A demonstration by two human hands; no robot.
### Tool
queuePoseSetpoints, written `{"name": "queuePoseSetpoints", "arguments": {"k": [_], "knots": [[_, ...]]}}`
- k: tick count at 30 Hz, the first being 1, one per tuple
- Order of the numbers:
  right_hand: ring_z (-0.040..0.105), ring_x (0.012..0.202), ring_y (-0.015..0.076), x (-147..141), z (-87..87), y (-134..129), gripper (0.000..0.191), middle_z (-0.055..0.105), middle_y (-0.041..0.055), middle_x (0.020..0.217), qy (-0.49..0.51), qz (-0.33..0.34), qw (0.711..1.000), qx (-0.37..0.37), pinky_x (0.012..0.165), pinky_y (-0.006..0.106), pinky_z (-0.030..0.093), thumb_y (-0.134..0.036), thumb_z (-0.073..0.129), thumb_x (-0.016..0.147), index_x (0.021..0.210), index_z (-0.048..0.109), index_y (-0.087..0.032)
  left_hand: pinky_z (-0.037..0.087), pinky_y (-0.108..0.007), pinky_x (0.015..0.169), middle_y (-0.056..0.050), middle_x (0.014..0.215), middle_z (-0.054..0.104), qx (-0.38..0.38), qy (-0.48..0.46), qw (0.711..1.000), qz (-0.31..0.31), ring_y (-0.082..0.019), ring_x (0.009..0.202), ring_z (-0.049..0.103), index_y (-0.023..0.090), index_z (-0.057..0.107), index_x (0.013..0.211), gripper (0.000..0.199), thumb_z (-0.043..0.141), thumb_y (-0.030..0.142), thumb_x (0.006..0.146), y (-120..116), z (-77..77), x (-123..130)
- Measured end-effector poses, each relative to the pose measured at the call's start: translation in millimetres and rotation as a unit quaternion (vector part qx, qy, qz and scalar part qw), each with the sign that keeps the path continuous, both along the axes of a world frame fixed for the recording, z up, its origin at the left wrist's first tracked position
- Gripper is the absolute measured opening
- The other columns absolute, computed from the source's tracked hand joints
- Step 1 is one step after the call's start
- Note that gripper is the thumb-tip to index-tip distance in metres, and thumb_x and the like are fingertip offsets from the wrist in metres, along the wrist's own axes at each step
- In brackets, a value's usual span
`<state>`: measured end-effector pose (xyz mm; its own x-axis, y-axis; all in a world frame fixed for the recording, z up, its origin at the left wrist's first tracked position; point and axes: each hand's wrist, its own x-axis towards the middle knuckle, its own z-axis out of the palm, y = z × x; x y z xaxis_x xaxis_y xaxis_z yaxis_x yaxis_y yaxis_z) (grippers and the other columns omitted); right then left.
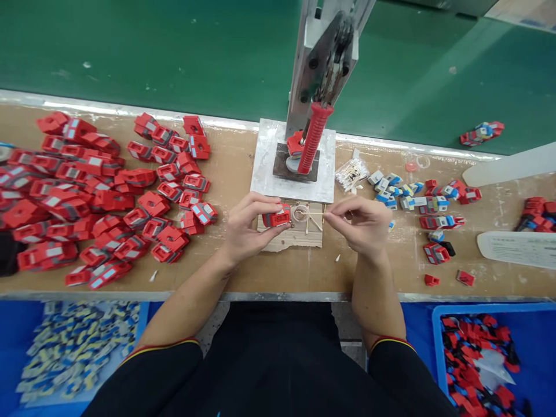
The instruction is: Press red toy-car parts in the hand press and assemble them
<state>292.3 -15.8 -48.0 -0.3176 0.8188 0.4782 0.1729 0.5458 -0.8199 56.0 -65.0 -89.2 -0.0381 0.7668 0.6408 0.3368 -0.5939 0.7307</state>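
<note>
My left hand (246, 227) is closed around a red plastic toy vehicle body (278, 216) with grey trim, just left of a small round dish (299, 213). Between the fingertips of my right hand (362, 225) is a thin cotton swab (316, 214), its far end at the dish. What the dish contains is too small to tell. More swabs lie beside it on a torn piece of cardboard (286, 242). Behind my hands stands a lever press with a red handle (318, 136); a red part (295, 145) sits under it.
Many red vehicle bodies (65, 200) cover the table's left side. A pile of cotton swabs (351, 172) and several blue, white and yellow parts (393, 188) lie at right. Blue bins with parts stand below, left (143, 324) and right (436, 330).
</note>
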Motion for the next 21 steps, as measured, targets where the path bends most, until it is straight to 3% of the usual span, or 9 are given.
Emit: {"name": "queuePoseSetpoints", "arguments": {"k": [3, 5, 11, 21], "knots": [[0.069, 0.058, 0.0145, -8.5, 7.3, -7.9, 0.021, 0.074, -0.0021, 0.064, 0.124, 0.007, 0.992, -0.003, 0.054, 0.028, 0.052, -0.024, 0.086, 0.086, 0.074, 0.069, -0.025, 0.065, -0.032, 0.081, -0.005, 0.102, 0.079, 0.005, 0.032, 0.999, 0.004, -0.019, 0.094, 0.078, 0.023, 0.077, 0.104, 0.026, 0.09, 0.032, 0.085, -0.8, -0.4, 1.6], [0.07, 0.058, 0.0141, -17.0, 6.5, -12.2, 0.021, 0.075, -0.0026, 0.065, 0.154, 0.027, 0.988, -0.015, 0.054, 0.028, 0.052, -0.021, 0.088, 0.083, 0.074, 0.07, -0.025, 0.065, -0.032, 0.079, -0.005, 0.101, 0.079, 0.01, 0.044, 0.999, 0.005, -0.019, 0.092, 0.078, 0.023, 0.077, 0.104, 0.023, 0.088, 0.034, 0.087, -1.2, -0.9, 2.9], [0.071, 0.06, 0.0144, -27.6, -1.9, -16.9, 0.019, 0.078, -0.0005, 0.069, 0.141, 0.044, 0.988, -0.047, 0.052, 0.028, 0.051, -0.02, 0.088, 0.083, 0.075, 0.071, -0.024, 0.064, -0.03, 0.076, -0.004, 0.098, 0.079, 0.031, 0.038, 0.999, 0.002, -0.018, 0.091, 0.078, 0.023, 0.077, 0.105, 0.024, 0.089, 0.032, 0.086, -0.8, -0.9, 4.9], [0.071, 0.058, 0.0149, -24.1, -1.6, -14.9, 0.02, 0.078, -0.0003, 0.067, 0.091, 0.038, 0.995, -0.013, 0.052, 0.028, 0.051, -0.016, 0.086, 0.083, 0.073, 0.07, -0.024, 0.065, -0.031, 0.077, -0.004, 0.097, 0.079, 0.031, 0.036, 0.999, 0.005, -0.018, 0.091, 0.078, 0.023, 0.077, 0.104, 0.023, 0.089, 0.031, 0.086, -0.6, -1.5, 3.8]]}}
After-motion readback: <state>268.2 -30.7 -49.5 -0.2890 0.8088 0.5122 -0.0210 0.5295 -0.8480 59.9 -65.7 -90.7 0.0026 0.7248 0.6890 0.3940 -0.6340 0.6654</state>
